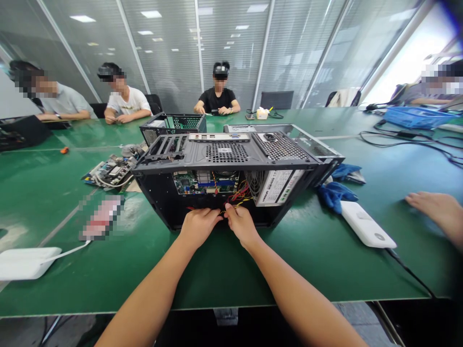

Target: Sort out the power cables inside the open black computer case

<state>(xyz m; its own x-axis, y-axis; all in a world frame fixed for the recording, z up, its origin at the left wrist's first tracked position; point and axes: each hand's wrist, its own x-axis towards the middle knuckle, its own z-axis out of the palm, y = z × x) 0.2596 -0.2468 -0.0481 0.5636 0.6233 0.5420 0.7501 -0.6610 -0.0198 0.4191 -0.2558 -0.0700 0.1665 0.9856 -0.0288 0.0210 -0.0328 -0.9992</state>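
Note:
Straight ahead, a black computer case [152,185] lies on the table with its open side facing me. Inside show a green motherboard [186,183] and a power supply [280,188] with a white label. Thin red, yellow and black cables [240,193] run from the power supply to the case's lower opening. My left hand [200,224] is closed, thumb and fingers pinching the cables. Close beside it, my right hand [241,222] pinches the same cables. The fingertips of both hands nearly meet, and the exact cable ends between them are too small to make out.
Behind stand more open cases [173,123]. Loose circuit boards [114,168] lie left, near a phone [103,217] and a white power bank [29,262]. Blue cloths [338,193] and a white device [367,224] lie right, beside another person's hand [434,209]. Several people sit around the table.

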